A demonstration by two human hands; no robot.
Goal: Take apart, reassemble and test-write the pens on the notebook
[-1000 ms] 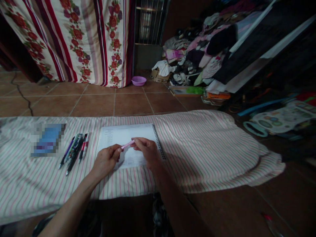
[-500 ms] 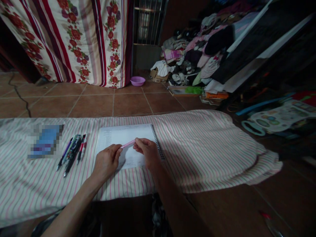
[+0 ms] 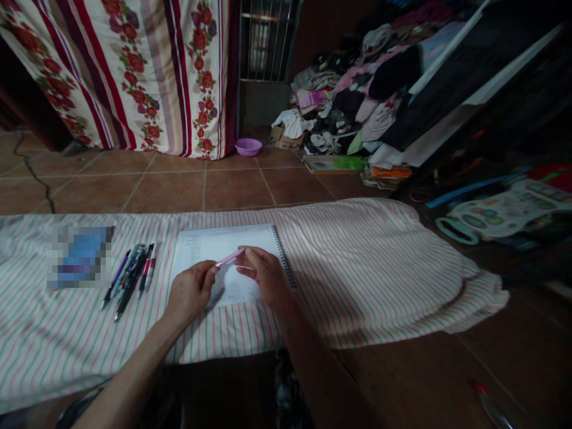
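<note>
A slim pink pen (image 3: 229, 258) is stretched between my two hands, tilted up toward the right. Its lower left end sits in the closed fingers of my left hand (image 3: 193, 288). At the upper right end, the thumb and index finger of my right hand (image 3: 264, 274) pinch it, with the other fingers loosely curled. Below the pen lies a spiral notebook (image 3: 214, 240), opened to a pale page with faint print along its left side; the coil runs down the right edge. My hands hide part of the page.
Several pens (image 3: 129, 277) lie bunched left of the notebook, beside a blurred blue item (image 3: 83, 256). All rest on a striped cloth (image 3: 357, 268). Beyond are a tiled floor (image 3: 174, 185), a purple basin (image 3: 248, 147), a floral curtain (image 3: 156, 71) and a heap of clothes (image 3: 348, 101).
My right hand has shifted slightly, and its lower fingers have loosened a little away from the pen. The left hand keeps its hold, almost unmoved.
</note>
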